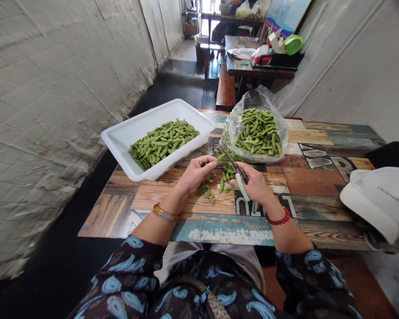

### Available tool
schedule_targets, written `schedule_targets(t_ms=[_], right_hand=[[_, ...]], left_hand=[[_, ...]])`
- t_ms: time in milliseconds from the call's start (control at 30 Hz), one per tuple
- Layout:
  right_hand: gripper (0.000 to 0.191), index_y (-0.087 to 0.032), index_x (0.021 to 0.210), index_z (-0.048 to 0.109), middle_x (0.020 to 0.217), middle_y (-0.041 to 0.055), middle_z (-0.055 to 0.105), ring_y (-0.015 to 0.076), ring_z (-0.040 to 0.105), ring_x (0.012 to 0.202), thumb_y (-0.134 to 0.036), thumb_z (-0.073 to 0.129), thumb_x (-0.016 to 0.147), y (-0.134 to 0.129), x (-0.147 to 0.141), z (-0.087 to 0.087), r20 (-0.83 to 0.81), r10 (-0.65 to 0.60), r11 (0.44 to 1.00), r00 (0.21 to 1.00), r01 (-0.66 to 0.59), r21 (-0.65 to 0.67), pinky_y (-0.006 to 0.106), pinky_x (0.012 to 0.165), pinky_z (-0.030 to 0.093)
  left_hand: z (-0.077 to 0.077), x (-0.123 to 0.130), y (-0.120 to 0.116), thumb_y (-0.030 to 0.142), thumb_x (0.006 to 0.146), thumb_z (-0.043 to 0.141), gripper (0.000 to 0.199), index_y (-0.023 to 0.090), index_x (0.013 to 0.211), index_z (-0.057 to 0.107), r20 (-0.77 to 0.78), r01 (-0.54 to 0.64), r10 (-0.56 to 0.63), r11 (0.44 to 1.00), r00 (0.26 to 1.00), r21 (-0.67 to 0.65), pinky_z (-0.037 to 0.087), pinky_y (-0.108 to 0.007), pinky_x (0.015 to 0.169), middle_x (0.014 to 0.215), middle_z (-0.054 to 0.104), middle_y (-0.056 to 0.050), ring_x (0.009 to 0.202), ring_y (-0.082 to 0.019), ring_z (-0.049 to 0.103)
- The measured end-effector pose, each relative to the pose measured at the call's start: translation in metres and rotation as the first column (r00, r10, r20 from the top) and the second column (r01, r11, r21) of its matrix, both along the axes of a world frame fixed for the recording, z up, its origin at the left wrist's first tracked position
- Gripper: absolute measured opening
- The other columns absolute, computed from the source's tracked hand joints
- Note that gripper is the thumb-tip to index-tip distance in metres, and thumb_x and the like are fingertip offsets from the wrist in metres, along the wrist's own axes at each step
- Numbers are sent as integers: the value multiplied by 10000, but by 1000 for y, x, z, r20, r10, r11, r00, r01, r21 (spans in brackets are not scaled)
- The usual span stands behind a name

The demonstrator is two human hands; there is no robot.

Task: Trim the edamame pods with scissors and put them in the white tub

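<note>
My left hand [201,172] pinches a green edamame pod [221,157] between thumb and fingers. In my right hand [254,184] is a pair of scissors [242,186] with pale green handles, its dark blades pointing up and left beside the pod. Loose pods [226,176] and small trimmed bits [208,189] lie on the table between my hands. Beyond my left hand stands a white plastic tub [119,144] partly filled with edamame pods [162,144]. Past my right hand sits an open clear plastic bag [234,116] full of pods [261,133].
The patchwork wood-pattern table [315,181] carries a white cap [379,199] at its right side. A rough white wall [53,110] runs along the left. Ahead are a wooden bench [226,88] and another table [236,68] with a green bowl [294,44] and a dark tray.
</note>
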State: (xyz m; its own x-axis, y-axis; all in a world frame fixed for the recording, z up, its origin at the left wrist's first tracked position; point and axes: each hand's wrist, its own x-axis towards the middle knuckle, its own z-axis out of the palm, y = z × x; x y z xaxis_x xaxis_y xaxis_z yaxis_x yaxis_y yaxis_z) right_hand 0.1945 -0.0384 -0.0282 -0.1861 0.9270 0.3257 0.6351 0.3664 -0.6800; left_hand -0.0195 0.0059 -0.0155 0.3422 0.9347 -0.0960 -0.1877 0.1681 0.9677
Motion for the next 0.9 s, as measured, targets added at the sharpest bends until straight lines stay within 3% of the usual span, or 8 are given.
schedule_targets(t_ms=[133,300,533,667,800,900], right_hand=[[495,-153,1220,615,1117,141,707,274,678,1017,-465,657,838,0,0,-2,47,45,999,998,-46,22,410,899,553],[505,-164,1221,617,1163,148,700,277,682,1025,-450,702,815,-2,-1,-5,107,90,993,990,-97,62,429,931,550],[439,-172,1181,657,1118,131,729,263,703,990,-427,689,825,-2,1,-5,72,101,992,992,-106,65,409,899,569],[438,-184,1171,672,1125,119,731,261,703,999,-429,695,810,0,1,-5,33,65,998,997,-65,3,400,906,564],[494,-176,1203,652,1065,109,737,244,706,907,-466,684,804,1,2,-5,-32,-57,997,998,55,-50,392,871,565],[521,-179,1236,619,1057,107,720,241,687,912,-468,678,806,1,3,-4,-15,-41,999,999,41,-24,391,863,561]], left_hand=[[2,-1,0,447,748,730,371,124,927,689,-126,-14,30,992,992,127,226,-211,462,553,453,51,477,-54,311],[3,-3,3,418,782,691,307,115,829,710,-247,61,17,950,969,305,399,-243,632,728,635,-27,656,-116,515],[6,-5,3,394,821,636,289,113,764,672,-318,105,12,931,948,349,377,-236,618,702,600,-17,660,-114,489],[6,-4,3,360,777,683,247,131,718,610,-276,43,45,952,960,302,330,-216,556,652,533,12,595,-86,434],[3,-3,3,371,752,718,276,166,782,537,-53,-51,55,996,997,72,209,-198,444,545,422,72,447,-46,307],[3,-4,4,370,729,743,314,171,822,519,105,-43,47,998,993,-38,173,-188,414,566,492,63,421,-36,311]])
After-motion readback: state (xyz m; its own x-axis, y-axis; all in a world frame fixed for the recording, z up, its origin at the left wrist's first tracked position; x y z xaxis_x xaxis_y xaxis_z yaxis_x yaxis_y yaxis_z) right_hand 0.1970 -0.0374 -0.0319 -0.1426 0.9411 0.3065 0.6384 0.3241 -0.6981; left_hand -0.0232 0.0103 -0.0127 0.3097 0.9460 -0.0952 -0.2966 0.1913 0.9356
